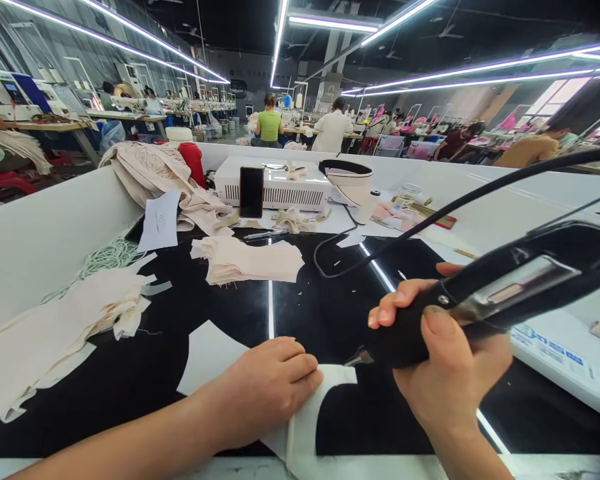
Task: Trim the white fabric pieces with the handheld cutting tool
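Note:
My right hand is wrapped around a black corded handheld cutter, thumb on its body beside a long metal lever. The cutter's pointed metal tip is at the upper edge of a cream fabric piece with a curved side. On that piece my left hand presses down, its fingers curled together over the fabric. Under the left wrist a white sheet-like piece sticks out on the dark tabletop. Whether the tip touches the fabric I cannot tell.
Stacks of cream fabric pieces lie ahead, with more fabric at left beside green cord. A phone leans on a vented white box. A black cable arches over the right side. Several people sit beyond.

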{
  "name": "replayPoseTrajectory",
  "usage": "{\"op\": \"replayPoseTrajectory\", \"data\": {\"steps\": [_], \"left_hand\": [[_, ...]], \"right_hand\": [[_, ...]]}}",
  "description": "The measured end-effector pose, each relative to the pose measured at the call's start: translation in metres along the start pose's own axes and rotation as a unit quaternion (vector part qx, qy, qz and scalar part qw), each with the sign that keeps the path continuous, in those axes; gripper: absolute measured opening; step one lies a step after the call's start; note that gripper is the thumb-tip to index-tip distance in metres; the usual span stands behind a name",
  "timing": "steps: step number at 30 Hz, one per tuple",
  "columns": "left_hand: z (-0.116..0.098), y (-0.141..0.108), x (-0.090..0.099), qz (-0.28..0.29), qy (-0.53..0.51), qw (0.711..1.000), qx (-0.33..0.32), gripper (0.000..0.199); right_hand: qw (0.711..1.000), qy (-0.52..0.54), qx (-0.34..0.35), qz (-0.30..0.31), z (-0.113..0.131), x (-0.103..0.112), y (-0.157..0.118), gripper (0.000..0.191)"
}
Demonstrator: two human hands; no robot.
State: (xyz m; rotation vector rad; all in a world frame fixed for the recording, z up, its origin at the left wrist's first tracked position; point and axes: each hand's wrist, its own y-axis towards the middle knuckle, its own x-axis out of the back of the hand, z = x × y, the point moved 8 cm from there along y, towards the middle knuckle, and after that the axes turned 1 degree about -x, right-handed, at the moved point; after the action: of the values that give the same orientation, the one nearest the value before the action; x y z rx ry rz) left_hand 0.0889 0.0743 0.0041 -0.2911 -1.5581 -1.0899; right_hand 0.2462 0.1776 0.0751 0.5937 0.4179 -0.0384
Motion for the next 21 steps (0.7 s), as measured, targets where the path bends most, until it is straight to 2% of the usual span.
{"op": "replayPoseTrajectory", "data": {"steps": [8,15,21], "left_hand": [[0.001,-0.001,-0.001,-0.004,0.000,1.000,-0.002,0.024],[0.000,0.000,0.001,0.005,0.001,1.000,-0.003,0.026],[0.000,0.000,0.001,0.014,0.000,1.000,-0.005,0.024]], "right_hand": [[1.000,-0.009,-0.007,0.020,-0.002,0.000,0.000,0.040],[0.999,0.027,-0.019,0.033,0.010,-0.006,-0.008,0.046],[0.999,0.016,-0.020,0.046,0.006,-0.010,-0.016,0.044]]}}
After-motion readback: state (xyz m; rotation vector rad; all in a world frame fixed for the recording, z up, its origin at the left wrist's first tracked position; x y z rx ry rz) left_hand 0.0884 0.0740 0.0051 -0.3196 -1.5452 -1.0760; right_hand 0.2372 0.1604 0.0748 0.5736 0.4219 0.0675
